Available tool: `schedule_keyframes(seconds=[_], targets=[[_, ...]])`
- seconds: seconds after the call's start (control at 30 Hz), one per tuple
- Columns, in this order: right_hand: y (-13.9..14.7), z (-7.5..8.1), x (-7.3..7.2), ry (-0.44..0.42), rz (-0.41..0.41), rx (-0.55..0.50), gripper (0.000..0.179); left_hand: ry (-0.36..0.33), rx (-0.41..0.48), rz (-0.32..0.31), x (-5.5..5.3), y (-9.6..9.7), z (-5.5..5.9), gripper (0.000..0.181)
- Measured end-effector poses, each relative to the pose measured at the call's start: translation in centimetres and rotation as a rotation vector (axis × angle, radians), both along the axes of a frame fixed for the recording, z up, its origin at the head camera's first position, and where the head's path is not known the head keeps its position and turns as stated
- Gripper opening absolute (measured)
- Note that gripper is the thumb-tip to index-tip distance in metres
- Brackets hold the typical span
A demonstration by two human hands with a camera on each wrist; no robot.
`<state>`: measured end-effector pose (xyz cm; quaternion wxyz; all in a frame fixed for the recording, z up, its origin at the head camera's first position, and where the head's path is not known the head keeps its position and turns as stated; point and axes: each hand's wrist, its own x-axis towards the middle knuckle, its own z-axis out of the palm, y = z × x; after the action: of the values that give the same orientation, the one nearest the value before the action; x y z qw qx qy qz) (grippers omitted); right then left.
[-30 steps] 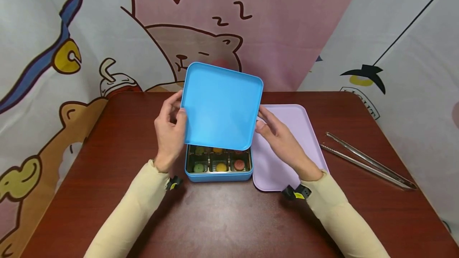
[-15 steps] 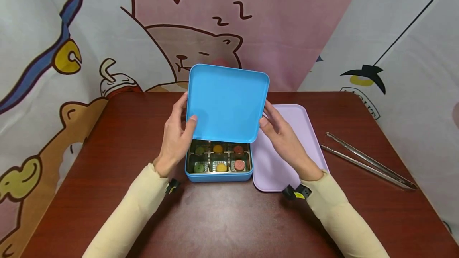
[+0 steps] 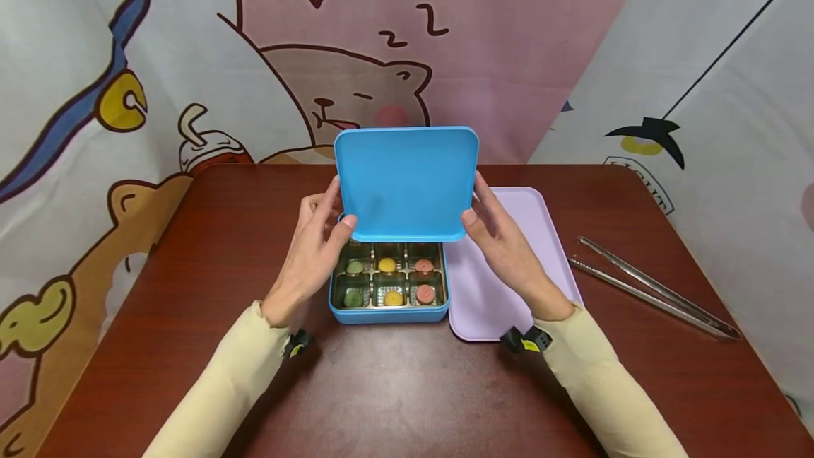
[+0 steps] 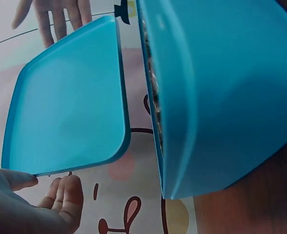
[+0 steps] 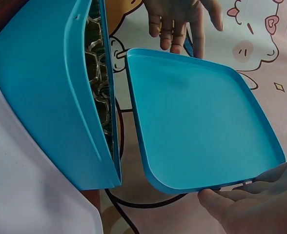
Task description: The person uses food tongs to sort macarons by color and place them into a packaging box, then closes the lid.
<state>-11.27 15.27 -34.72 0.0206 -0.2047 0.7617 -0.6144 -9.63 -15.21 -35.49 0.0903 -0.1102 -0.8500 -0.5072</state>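
Observation:
A blue lid (image 3: 410, 182) stands tilted over the back part of a blue box (image 3: 389, 314), its inner face toward me. My left hand (image 3: 316, 239) holds the lid's left edge, thumb at the lower corner. On the opposite side, my right hand (image 3: 505, 249) holds the right edge between thumb and fingers. Green, yellow and pink macarons, such as a pink one (image 3: 425, 294), sit singly in the compartments of a shiny insert. The lid hides the back of the box. Both wrist views show a gap between the lid (image 4: 70, 102) and the box (image 5: 41, 97).
A lilac tray (image 3: 483, 316) lies against the right side of the box, partly under my right hand. Farther right, metal tongs (image 3: 655, 288) rest spread on the brown table (image 3: 394, 401). A cartoon-printed cloth (image 3: 496, 41) hangs behind the table.
The lid has levelled from its slant, tipped so its inner face looks shorter, and come lower at its top. It shifted slightly right. More macarons show. My left hand moved right with it.

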Motion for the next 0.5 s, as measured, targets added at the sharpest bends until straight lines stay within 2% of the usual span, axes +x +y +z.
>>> schedule_keyframes(seconds=[0.3, 0.5], targets=[[-0.25, -0.11, -0.13, 0.022, -0.021, 0.005, 0.069, -0.014, 0.062, -0.012, 0.35, -0.11, 0.26, 0.068], [-0.59, -0.06, 0.03, 0.086, -0.072, 0.013, 0.068, 0.004, 0.161, -0.030, 0.67, 0.07, 0.29, 0.067]])
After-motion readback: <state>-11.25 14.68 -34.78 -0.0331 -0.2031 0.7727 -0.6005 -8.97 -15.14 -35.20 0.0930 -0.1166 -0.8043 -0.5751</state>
